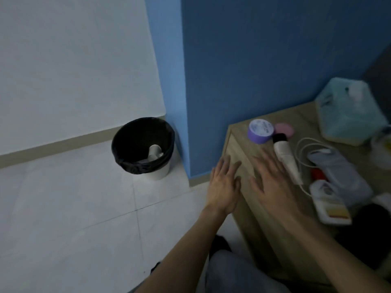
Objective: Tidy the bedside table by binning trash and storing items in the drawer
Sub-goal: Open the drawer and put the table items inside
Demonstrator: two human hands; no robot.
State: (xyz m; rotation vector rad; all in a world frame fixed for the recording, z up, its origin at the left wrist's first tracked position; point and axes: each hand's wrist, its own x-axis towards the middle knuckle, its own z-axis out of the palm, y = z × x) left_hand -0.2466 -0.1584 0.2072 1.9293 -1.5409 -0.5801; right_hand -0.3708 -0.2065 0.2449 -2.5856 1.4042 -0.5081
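The wooden bedside table (239, 144) stands at the right against a blue wall. On its top lie a purple jar (260, 131), a pink disc (284, 129), a white tube with a black cap (285, 157), a white cable (304, 149), a grey cloth pouch (340, 174), a white and orange packet (332, 210) and a teal tissue box (349, 113). My left hand (224, 185) is spread flat with straight fingers at the table's front left edge. My right hand (273, 180) is also spread, over the table's front, blurred, holding nothing.
A white bin with a black liner (143, 146) stands on the pale tiled floor left of the blue wall corner, with a paper cup and scraps inside. A dark object (372, 225) lies at the table's near right. My knee shows at the bottom.
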